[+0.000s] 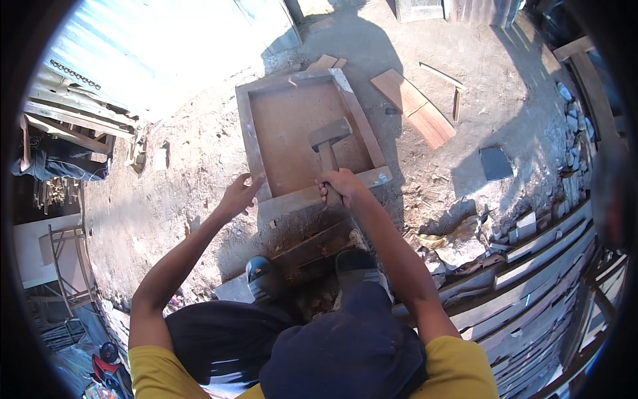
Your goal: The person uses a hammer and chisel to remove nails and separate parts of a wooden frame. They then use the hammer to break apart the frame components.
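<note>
— Gripping anything, those hands?

— Yes on one side. The right hand (340, 185) is closed around the wooden handle of a mallet (328, 142), low on the handle, with the blocky head pointing away from the person and hanging over the inside of a shallow wooden frame (249, 136). The left hand (238, 196) is open, fingers spread, holding nothing; it sits at the near left corner of the frame, though whether it presses on the wood or hovers just off it I cannot tell.

— And where does the frame lie?

— Flat on the dirt ground (193, 159), straight ahead of the person. Its near rail (312, 194) runs between the two hands, and a reddish-brown panel fills its inside. The person's two dark shoes (266, 278) stand just short of it, by some planks lying on the ground.

— What else is around?

— Beyond the frame to the right, a reddish plank (413, 106) lies on the ground with a thin strip of wood (441, 75) near it. A dark flat slab (496, 163) lies further right (half in shadow). Stacked timber (538, 279) fills the right edge, and a corrugated metal sheet (153, 46) glares in the sun at upper left.
</note>
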Demonstrator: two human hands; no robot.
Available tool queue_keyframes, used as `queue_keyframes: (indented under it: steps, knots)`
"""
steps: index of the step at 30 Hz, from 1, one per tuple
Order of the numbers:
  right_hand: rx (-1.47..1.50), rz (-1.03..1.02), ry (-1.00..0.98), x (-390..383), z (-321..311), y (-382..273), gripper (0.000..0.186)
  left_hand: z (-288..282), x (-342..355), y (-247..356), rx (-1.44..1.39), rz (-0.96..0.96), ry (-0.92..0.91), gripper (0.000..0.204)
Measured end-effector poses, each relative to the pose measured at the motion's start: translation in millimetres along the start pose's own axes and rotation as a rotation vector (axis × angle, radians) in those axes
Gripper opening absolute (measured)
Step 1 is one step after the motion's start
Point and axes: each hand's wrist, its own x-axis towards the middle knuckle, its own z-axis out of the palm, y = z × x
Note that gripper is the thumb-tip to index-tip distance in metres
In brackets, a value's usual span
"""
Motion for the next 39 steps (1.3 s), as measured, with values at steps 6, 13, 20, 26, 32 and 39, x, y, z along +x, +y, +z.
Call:
queue_keyframes:
  steps: [6, 13, 20, 26, 32, 39]
  knots:
    - [-0.036, 0.18, 0.152, -90.9, -52.3, 52.2, 0.015, 4.6, 3.4, 25.0, 0.15, 0.32, 0.065, 0.056]
    - [0.018, 0.266, 0.421, -218.0, -90.7, 83.5, 0.014, 12.4, -32.6, -54.9, 0.704, 0.374, -0.531, 0.052]
    - [0.107, 0.275, 0.615, -254.9, -176.1, 163.6, 0.02, 23.0, -49.3, -39.1, 0.791, 0.403, -0.641, 0.061]
    - [-1.256, 0.298, 1.172, -249.0, -135.4, 154.2, 0.059, 10.8, -46.8, 0.8, 0.656, 0.523, -0.384, 0.05]
    - [-1.217, 0.111, 0.765, -260.8, -161.0, 121.1, 0.038, -15.7, -76.5, -32.5, 0.677, 0.514, -0.424, 0.04]
    - [-0.952, 0.174, 0.528, -228.1, -146.3, 113.9, 0.033, -1.9, -104.9, -106.9, 0.473, 0.29, -0.503, 0.037]
